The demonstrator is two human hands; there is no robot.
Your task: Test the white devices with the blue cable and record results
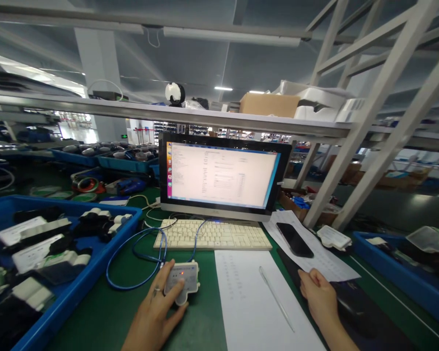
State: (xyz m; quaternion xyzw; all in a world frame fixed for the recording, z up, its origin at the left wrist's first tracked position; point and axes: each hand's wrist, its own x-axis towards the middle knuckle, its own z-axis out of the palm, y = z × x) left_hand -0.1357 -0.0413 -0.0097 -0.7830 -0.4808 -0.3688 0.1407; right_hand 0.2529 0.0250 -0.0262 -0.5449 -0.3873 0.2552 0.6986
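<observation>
My left hand (161,307) grips a small pale electronic module (188,280) at its left side, with one finger lying across its face. A red light glows on the module. A blue cable (119,286) loops on the green table and runs up to the module's upper left. My right hand (319,295) is curled into a loose fist, and nothing shows in it. It rests between a white paper sheet and a black mouse (349,300). On the handwritten sheet (237,302) lies a slim silver pen (277,298).
A lit monitor (223,175) stands behind a cream keyboard (212,235). Blue bins (122,214) of parts flank the table at left and right (395,273). A phone (294,240) lies on papers, near another pale module (334,238). A shelf (212,118) crosses above.
</observation>
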